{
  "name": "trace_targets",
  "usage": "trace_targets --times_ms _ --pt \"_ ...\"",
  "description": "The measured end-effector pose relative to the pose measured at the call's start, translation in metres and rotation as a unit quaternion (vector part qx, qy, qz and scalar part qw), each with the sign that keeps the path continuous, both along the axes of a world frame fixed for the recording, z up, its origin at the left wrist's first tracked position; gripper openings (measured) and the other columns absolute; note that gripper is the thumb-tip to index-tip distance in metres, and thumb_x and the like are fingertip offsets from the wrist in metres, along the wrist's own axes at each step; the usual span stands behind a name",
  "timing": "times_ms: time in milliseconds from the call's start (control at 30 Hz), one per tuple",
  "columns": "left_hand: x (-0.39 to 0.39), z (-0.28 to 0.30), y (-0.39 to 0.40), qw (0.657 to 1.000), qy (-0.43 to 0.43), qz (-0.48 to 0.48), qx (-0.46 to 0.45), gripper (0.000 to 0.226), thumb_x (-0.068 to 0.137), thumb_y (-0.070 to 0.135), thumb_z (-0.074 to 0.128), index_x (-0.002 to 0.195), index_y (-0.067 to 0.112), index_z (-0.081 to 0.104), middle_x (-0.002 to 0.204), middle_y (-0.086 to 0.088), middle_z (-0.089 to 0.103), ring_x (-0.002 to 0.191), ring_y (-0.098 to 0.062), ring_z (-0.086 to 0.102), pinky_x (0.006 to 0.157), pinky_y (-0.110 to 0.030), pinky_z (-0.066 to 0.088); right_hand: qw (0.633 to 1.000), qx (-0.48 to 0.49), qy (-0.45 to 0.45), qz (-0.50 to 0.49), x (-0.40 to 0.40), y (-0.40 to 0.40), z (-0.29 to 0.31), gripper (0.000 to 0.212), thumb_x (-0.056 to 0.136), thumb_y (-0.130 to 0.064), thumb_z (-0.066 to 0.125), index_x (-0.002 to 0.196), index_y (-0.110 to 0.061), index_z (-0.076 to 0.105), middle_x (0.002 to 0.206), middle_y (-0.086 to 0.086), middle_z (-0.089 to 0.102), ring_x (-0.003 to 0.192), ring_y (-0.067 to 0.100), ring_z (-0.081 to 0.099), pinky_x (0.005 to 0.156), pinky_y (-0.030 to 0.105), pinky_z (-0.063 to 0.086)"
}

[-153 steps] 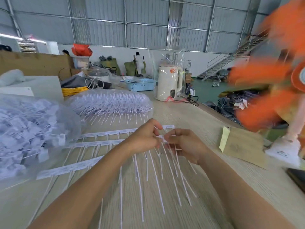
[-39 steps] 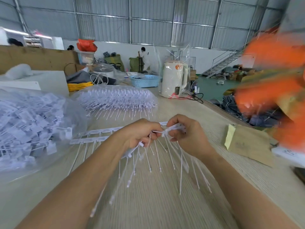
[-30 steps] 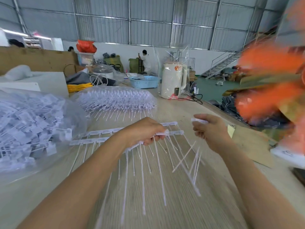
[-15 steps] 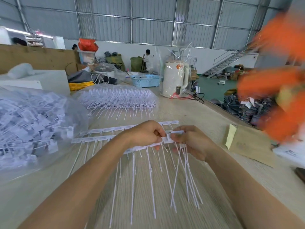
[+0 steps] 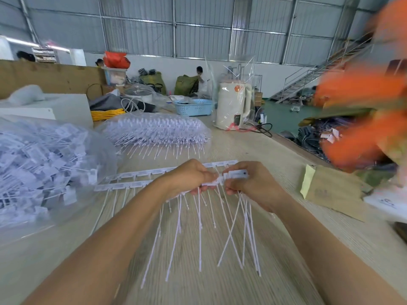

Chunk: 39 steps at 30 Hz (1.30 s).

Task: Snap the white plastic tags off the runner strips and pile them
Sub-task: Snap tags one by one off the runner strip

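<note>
A white plastic runner strip (image 5: 209, 183) with long thin tails hanging down is held just above the wooden table (image 5: 275, 155). The left hand (image 5: 189, 176) curls around the strip's middle. The right hand (image 5: 253, 183) pinches several snapped-off white tags (image 5: 236, 173), their tails dangling below the fingers.

bag of tags (image 5: 44, 168) left, 2 runner strips (image 5: 132, 179) centre, envelope (image 5: 330, 192) right
</note>
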<state>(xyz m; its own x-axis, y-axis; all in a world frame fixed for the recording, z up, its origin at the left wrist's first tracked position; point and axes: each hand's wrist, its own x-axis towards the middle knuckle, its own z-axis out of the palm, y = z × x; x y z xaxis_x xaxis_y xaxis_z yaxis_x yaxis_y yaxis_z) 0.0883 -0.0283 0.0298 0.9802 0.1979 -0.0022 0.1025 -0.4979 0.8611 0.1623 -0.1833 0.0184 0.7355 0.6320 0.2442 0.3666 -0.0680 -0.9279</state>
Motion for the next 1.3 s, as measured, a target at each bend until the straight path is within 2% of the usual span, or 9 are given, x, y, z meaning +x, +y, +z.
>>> trace_targets --times_ms 233,367,467,533,667,833,933,1100,1300 --pt "-0.004 0.012 -0.002 0.986 0.096 -0.015 -0.137 0.030 0.093 0.016 0.053 0.063 0.010 0.055 0.038 0.007 0.035 0.033 -0.006 0.029 0.038 -0.014 0.025 0.966 -0.067 -0.234 -0.086 0.006 0.001 -0.003 0.019 0.077 0.009 0.063 0.075 -0.010 0.064 0.076 0.011 0.067 0.071 0.027 0.066 0.066 0.038 0.053" --pt "-0.004 0.018 -0.004 0.995 0.040 -0.013 -0.091 0.028 0.092 0.014 0.057 0.066 0.007 0.064 0.047 0.003 0.053 0.040 -0.006 0.043 0.043 -0.018 0.032 0.990 0.065 -0.033 -0.125 0.027 -0.019 0.003 0.018 0.080 0.007 0.067 0.076 -0.011 0.066 0.071 0.011 0.065 0.055 0.014 0.065 0.055 0.027 0.057" --pt "-0.003 0.017 -0.011 0.997 0.047 -0.002 -0.055 0.020 0.093 0.010 0.051 0.082 0.004 0.066 0.050 0.008 0.060 0.041 -0.001 0.049 0.044 -0.013 0.036 0.953 0.210 0.191 -0.105 0.039 -0.030 0.011 0.011 0.082 0.010 0.062 0.082 0.000 0.066 0.072 0.008 0.069 0.054 0.010 0.065 0.056 0.018 0.054" --pt "-0.003 0.017 -0.011 0.995 0.083 -0.011 -0.048 0.021 0.090 -0.001 0.041 0.098 -0.001 0.061 0.056 0.002 0.062 0.044 -0.008 0.049 0.043 -0.018 0.035 0.944 0.193 0.256 -0.078 0.041 -0.034 0.014 0.011 0.083 0.011 0.058 0.084 0.003 0.065 0.074 0.006 0.071 0.059 0.011 0.067 0.056 0.017 0.054" --pt "-0.004 0.017 -0.005 0.991 0.109 -0.055 0.046 0.033 0.083 -0.014 0.039 0.105 -0.002 0.061 0.088 -0.015 0.056 0.062 -0.023 0.048 0.057 -0.028 0.036 0.971 0.079 0.225 0.016 0.022 -0.023 0.011 0.013 0.079 0.013 0.060 0.079 0.002 0.066 0.068 0.010 0.065 0.058 0.014 0.062 0.053 0.020 0.051" --pt "-0.004 0.014 -0.003 0.983 0.088 -0.088 0.136 0.030 0.086 -0.007 0.050 0.076 0.019 0.062 0.070 -0.004 0.054 0.056 -0.011 0.050 0.055 -0.021 0.039 0.979 0.034 0.196 0.042 0.003 -0.003 0.003 0.010 0.080 0.011 0.063 0.082 0.001 0.065 0.079 0.014 0.067 0.070 0.022 0.065 0.066 0.033 0.056" --pt "-0.002 0.012 -0.004 0.987 0.061 -0.077 0.124 0.020 0.085 -0.005 0.059 0.091 0.013 0.064 0.075 -0.001 0.058 0.051 -0.003 0.053 0.053 -0.018 0.043 0.985 0.005 0.172 0.011 -0.001 0.000 0.002 0.007 0.080 0.010 0.065 0.083 0.004 0.063 0.074 0.015 0.067 0.060 0.023 0.066 0.060 0.032 0.059" --pt "0.000 0.012 -0.001 0.993 0.031 -0.053 0.097 0.019 0.085 0.005 0.066 0.102 0.006 0.059 0.087 -0.012 0.065 0.066 -0.017 0.058 0.073 -0.033 0.046 0.993 0.018 0.117 -0.026 0.002 -0.002 0.004 0.010 0.079 0.009 0.067 0.077 0.000 0.062 0.066 0.013 0.065 0.051 0.018 0.063 0.054 0.026 0.053" --pt "-0.003 0.010 0.003 0.988 0.073 -0.030 0.131 0.030 0.092 0.029 0.058 0.069 0.011 0.066 0.071 -0.010 0.056 0.065 -0.018 0.045 0.065 -0.026 0.034 0.997 0.020 0.069 -0.021 0.006 -0.003 0.000 0.013 0.078 0.007 0.069 0.077 -0.006 0.066 0.065 0.010 0.066 0.059 0.020 0.063 0.065 0.032 0.052"
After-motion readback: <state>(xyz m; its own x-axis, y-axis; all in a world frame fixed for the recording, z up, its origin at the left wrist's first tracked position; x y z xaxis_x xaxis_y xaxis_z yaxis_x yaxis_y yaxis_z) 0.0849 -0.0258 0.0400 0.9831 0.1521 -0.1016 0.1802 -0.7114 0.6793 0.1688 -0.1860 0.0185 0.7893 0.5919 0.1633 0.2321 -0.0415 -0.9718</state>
